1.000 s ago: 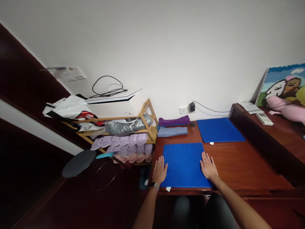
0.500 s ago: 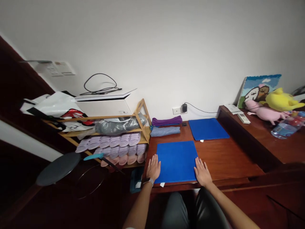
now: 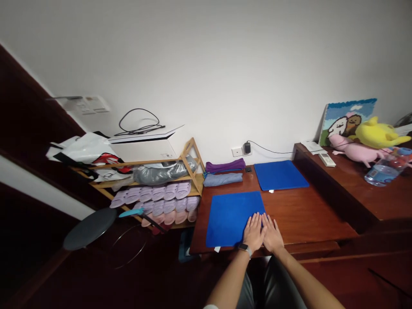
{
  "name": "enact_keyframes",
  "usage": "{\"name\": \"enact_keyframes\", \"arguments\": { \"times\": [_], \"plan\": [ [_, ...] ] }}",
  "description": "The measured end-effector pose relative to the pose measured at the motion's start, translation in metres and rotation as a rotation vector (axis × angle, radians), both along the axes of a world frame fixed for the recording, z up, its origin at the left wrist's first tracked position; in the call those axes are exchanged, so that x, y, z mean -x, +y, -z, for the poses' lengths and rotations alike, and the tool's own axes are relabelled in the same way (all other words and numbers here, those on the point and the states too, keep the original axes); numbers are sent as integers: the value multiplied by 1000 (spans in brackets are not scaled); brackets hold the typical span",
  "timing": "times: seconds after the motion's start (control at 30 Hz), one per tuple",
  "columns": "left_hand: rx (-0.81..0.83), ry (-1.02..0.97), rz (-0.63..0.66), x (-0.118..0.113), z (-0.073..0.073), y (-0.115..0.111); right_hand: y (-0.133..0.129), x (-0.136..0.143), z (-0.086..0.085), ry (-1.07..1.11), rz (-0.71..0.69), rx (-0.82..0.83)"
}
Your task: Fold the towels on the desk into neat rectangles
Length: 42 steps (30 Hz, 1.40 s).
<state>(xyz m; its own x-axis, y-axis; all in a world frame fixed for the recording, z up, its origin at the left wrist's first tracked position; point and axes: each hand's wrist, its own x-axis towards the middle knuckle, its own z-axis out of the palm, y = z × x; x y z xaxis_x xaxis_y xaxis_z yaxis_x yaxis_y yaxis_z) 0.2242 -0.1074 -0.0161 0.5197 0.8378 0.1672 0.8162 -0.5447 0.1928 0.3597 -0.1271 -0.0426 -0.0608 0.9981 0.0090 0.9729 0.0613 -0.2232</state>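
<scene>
Cloth (image 3: 230, 216), blue, flat and square, lies at the front edge of the wooden worktop (image 3: 309, 219). Left hand (image 3: 254, 231) has crossed from its left edge to the right corner, now beside the right hand (image 3: 273, 234); both lie flat, fingers spread, gripping nothing.

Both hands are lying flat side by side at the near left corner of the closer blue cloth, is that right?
Not quite. The head view shows the left hand and right hand flat side by side at the near right corner of the closer blue cloth, not the left.
</scene>
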Motion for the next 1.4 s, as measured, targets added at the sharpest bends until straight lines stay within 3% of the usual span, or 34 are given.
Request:
{"name": "enact_keyframes", "arguments": {
  "times": [0.03,0.1,0.3,0.4,0.7,0.97,1.07,1.27,1.4],
  "plan": [
    [28,4,-21,4,2,-1,0,0,0,7,5,-4],
    [66,12,-87,36,5,0,-1,1,-1,37,24,-5],
    [38,114,-435,188,3,5,-3,2,-10,42,39,11],
    [-26,125,-449,218,8,2,-3,2,-12,42,37,14],
    [-60,57,-437,215,15,1,3,-1,-10,50,41,80],
    [-83,37,-431,219,19,2,64,7,-32,36,79,75],
    [-76,45,-433,217,19,1,77,9,-24,23,79,82],
    [-47,84,-424,224,21,-5,76,8,-5,38,67,29],
    [-67,80,-432,218,8,2,77,8,-5,46,60,19]
  ]
}}
